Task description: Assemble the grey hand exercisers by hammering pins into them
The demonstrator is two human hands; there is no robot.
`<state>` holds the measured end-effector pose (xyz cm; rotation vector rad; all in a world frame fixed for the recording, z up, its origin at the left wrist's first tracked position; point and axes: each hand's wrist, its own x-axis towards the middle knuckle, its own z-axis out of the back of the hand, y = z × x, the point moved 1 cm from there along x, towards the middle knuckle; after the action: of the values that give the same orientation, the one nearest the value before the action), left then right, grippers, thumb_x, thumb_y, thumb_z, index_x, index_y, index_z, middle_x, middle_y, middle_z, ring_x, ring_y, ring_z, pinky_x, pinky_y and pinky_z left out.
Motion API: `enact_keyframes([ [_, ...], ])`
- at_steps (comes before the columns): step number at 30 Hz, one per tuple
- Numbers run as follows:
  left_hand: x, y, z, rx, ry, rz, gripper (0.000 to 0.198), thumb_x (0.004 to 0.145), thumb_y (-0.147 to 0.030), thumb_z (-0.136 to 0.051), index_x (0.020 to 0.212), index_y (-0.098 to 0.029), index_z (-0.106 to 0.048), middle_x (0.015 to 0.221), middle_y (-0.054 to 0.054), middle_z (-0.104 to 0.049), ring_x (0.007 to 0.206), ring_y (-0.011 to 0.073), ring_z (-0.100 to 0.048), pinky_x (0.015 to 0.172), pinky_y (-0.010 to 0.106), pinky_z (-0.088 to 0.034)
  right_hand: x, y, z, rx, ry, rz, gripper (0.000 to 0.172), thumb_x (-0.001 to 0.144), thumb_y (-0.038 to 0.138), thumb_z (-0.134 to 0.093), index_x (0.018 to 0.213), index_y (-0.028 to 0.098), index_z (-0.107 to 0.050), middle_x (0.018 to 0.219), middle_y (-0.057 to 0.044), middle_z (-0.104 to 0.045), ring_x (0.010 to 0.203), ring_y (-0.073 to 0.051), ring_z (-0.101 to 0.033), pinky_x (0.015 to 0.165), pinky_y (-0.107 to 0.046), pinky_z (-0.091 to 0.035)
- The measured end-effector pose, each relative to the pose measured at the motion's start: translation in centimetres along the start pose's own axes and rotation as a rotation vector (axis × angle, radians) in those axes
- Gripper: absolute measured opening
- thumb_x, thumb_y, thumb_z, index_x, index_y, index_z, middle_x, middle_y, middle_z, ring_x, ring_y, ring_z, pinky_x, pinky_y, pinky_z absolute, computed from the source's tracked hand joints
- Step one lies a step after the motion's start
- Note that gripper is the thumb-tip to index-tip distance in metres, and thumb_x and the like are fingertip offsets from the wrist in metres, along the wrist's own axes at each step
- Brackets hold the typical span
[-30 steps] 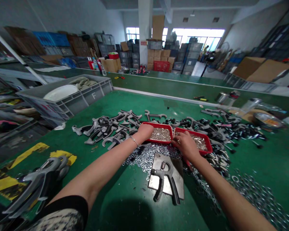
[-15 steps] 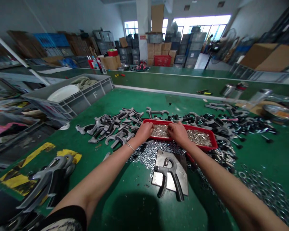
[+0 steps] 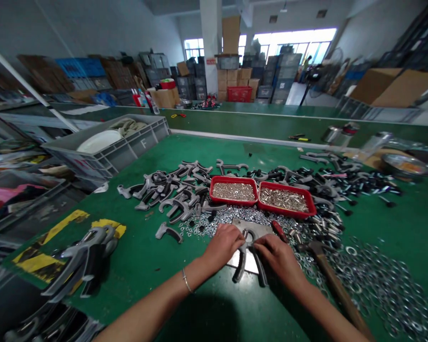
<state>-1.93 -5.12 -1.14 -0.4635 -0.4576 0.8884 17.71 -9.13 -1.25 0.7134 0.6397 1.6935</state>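
A grey hand grip strengthener (image 3: 240,264) with black-padded handles lies on a metal plate (image 3: 267,230) in front of me, handles towards me. My left hand (image 3: 225,245) is closed in a pinch at the upper end of its left handle, beside the spring. On the other side, my right hand (image 3: 278,256) has thumb and fingers pinched by the top of the right handle. Whatever small piece is between the fingertips of either hand is too small to make out. Beyond the plate stand a red tray of small metal parts (image 3: 233,191) and a red tray of pins (image 3: 284,199).
Loose grey handles (image 3: 178,204) are heaped left of the trays. Many washers (image 3: 381,275) are spread on the right, near a hammer (image 3: 333,280). A red-handled tool (image 3: 279,231) lies by the plate. A grey crate (image 3: 135,145) stands at the left; assembled grips (image 3: 82,259) are stacked nearer.
Both hands have come out of the red tray of small parts and moved towards me, down to the hand grip on the plate. The hammer at the right is now uncovered.
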Motion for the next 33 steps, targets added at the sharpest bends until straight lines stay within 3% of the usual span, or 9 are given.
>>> enact_keyframes([
  [4,0.2,-0.2,-1.0,0.141,-0.015,-0.059,0.015,0.095,-0.029,-0.057,0.090,-0.017,-0.065,0.090,0.005,-0.067,0.093,0.0223,-0.057,0.089,0.040,-0.038,0.7,-0.4,-1.1,-0.190,-0.077,0.245,0.014,0.095,0.023,-0.053,0.089,0.020,-0.065,0.092,-0.006,-0.065,0.092,-0.022,-0.063,0.084,-0.036,-0.052],
  [9,-0.4,0.0,-1.0,0.131,-0.054,-0.131,0.018,0.098,-0.028,-0.052,0.093,-0.017,-0.066,0.093,0.004,-0.069,0.094,0.0210,-0.057,0.091,0.039,-0.038,0.2,-0.6,-1.9,-0.271,-0.072,0.307,0.015,0.099,0.022,-0.047,0.096,0.019,-0.062,0.095,-0.008,-0.063,0.093,-0.021,-0.059,0.084,-0.035,-0.051],
  [16,-0.2,0.0,-1.0,0.067,-0.093,-0.035,0.013,0.093,-0.028,-0.060,0.085,-0.019,-0.065,0.087,0.003,-0.067,0.090,0.0208,-0.058,0.086,0.037,-0.040,0.4,0.0,-1.8,-0.465,0.017,0.398,0.019,0.096,0.013,-0.047,0.087,0.019,-0.062,0.085,-0.007,-0.061,0.081,-0.022,-0.055,0.065,-0.030,-0.049],
  [20,-0.3,-0.1,-1.3,0.134,-0.094,-0.088,0.016,0.096,-0.028,-0.056,0.088,-0.018,-0.066,0.088,0.005,-0.068,0.089,0.0220,-0.058,0.086,0.039,-0.040,0.3,0.1,-1.9,-0.510,0.030,0.408,0.018,0.095,0.010,-0.047,0.088,0.018,-0.061,0.086,-0.006,-0.060,0.082,-0.022,-0.056,0.064,-0.030,-0.050],
  [26,-0.5,0.0,-1.3,0.175,-0.090,-0.168,0.017,0.098,-0.025,-0.050,0.094,-0.017,-0.066,0.092,0.005,-0.068,0.091,0.0213,-0.057,0.087,0.039,-0.039,-0.3,-0.2,-2.4,-0.507,-0.029,0.355,0.016,0.097,0.013,-0.045,0.095,0.017,-0.060,0.092,-0.009,-0.062,0.087,-0.024,-0.056,0.077,-0.038,-0.053],
  [33,0.5,-0.8,-1.5,0.515,0.000,-0.356,0.025,0.098,-0.016,-0.043,0.087,-0.012,-0.064,0.085,0.010,-0.062,0.086,0.0252,-0.054,0.085,0.044,-0.042,-0.4,0.0,-1.8,-0.501,0.001,0.393,0.017,0.095,0.010,-0.046,0.096,0.018,-0.062,0.094,-0.009,-0.065,0.088,-0.023,-0.058,0.075,-0.034,-0.055],
])
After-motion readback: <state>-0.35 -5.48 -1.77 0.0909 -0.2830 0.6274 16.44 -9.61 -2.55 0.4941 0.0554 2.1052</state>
